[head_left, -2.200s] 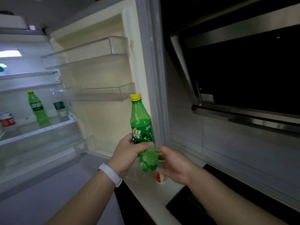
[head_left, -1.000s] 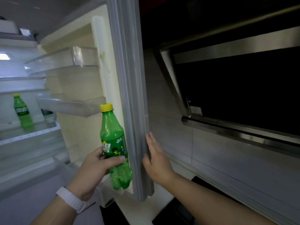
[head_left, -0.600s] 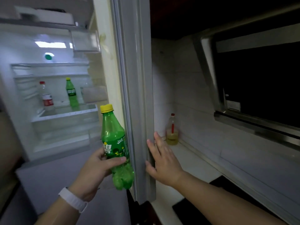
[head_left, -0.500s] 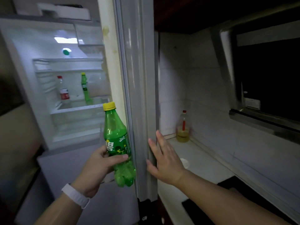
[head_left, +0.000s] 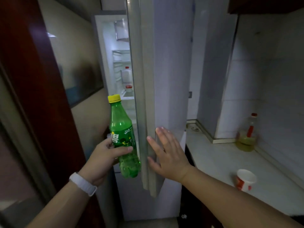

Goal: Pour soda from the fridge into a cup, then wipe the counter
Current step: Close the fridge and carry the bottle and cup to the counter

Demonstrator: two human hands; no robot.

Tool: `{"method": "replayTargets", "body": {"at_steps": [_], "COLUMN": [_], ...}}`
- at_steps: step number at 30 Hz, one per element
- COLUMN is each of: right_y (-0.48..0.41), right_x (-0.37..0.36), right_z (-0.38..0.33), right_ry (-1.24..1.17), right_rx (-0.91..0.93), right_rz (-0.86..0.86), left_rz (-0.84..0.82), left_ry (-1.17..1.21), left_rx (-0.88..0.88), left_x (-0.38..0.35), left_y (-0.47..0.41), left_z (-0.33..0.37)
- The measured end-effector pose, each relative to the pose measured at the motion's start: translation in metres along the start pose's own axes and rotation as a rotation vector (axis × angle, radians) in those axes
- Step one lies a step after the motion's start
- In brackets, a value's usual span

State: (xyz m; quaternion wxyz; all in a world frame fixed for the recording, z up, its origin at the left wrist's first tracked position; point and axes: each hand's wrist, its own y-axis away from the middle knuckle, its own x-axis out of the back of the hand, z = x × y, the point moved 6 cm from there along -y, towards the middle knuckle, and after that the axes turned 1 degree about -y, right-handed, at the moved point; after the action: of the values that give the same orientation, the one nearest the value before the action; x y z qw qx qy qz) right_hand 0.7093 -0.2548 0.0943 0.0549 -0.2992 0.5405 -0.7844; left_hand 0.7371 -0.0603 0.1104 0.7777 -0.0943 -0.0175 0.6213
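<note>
One green Sprite bottle (head_left: 122,137) with a yellow cap stands upright in the left hand (head_left: 105,159), whose fingers wrap its label; soda fills its lower part. The right hand (head_left: 166,153) lies flat with spread fingers against the fridge door (head_left: 169,79), which stands slightly ajar. Two red-capped bottles (head_left: 127,76) show through the gap. On the counter (head_left: 217,160) sit one empty white-and-red paper cup (head_left: 245,179) and one oil bottle (head_left: 246,135) holding yellow liquid.
</note>
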Motion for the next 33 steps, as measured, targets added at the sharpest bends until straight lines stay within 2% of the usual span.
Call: {"method": "replayTargets", "body": {"at_steps": [12,21,28,33], "right_y": [-0.070,-0.104,-0.132,-0.146], "right_x": [-0.138,-0.220,-0.271,-0.309], "right_z": [-0.032,-0.040,-0.034,-0.017], "right_ry": [-0.017,0.032,0.031,0.041], "right_rx": [0.018,-0.026,-0.111,-0.105], "right_rz": [-0.015,-0.046,-0.186,-0.329], "left_rz": [0.137,0.215,0.220,0.232], "left_ry": [-0.032,0.017,0.060,0.025], "left_rx": [-0.016,0.044,0.062,0.070], "left_x": [0.126,0.179,0.192,0.198], "left_y": [-0.058,-0.097,-0.118,-0.139], "left_z": [0.003,-0.027,-0.032,-0.033]}}
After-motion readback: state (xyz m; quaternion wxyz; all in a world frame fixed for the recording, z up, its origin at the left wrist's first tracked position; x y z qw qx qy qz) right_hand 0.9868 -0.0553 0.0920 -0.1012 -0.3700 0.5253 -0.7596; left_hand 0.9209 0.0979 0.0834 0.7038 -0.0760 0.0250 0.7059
